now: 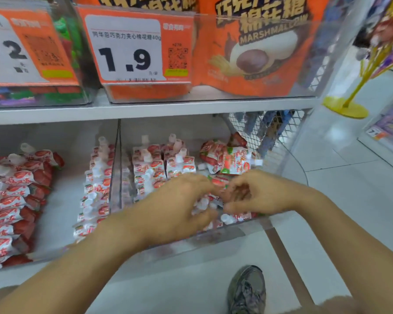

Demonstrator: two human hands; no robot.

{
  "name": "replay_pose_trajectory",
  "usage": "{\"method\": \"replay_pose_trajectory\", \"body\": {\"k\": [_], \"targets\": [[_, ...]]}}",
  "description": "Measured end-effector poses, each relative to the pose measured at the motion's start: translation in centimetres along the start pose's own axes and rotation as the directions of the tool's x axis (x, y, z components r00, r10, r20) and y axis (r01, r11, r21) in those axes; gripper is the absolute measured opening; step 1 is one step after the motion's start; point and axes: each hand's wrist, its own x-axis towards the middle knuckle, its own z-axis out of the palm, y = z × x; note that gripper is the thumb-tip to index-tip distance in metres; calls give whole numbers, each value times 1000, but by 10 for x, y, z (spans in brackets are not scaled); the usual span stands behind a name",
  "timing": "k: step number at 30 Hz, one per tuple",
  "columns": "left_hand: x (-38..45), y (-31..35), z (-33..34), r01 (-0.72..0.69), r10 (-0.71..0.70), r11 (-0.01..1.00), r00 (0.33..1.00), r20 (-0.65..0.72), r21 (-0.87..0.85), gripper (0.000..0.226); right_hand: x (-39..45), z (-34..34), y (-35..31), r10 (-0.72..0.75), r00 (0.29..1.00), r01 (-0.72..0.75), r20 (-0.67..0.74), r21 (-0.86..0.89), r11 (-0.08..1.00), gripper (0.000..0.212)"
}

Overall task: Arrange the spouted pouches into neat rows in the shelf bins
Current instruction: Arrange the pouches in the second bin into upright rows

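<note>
Red-and-white spouted pouches fill two clear bins on the lower shelf. In the right bin [254, 225], two upright rows of pouches [150, 168] stand at the back left, and a loose heap of pouches [227, 159] lies at the back right. My left hand [177, 207] and my right hand [256, 193] meet at the bin's front, fingers curled round a bunch of pouches [210, 206] with white caps showing between them. The left bin holds a row of pouches [95, 184] along its right wall and another row [11, 200] at its left.
The shelf above carries orange marshmallow bags [254, 53] in a clear bin with a 1.9 price tag [129, 48]. A wire mesh panel [270, 130] closes the shelf's right end. A yellow display stand [345, 107] is at the right. My shoe [247, 288] is on the tiled floor.
</note>
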Motion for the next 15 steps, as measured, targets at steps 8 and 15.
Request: {"method": "replay_pose_trajectory", "body": {"k": [8, 15], "targets": [[11, -7, 19, 35, -57, 996, 948, 312, 77, 52, -17, -6, 25, -50, 998, 49, -48, -30, 998, 44], [2, -13, 16, 43, -30, 999, 939, 342, -32, 48, 0, 5, 25, -129, 988, 112, -80, -192, 975, 22]]}}
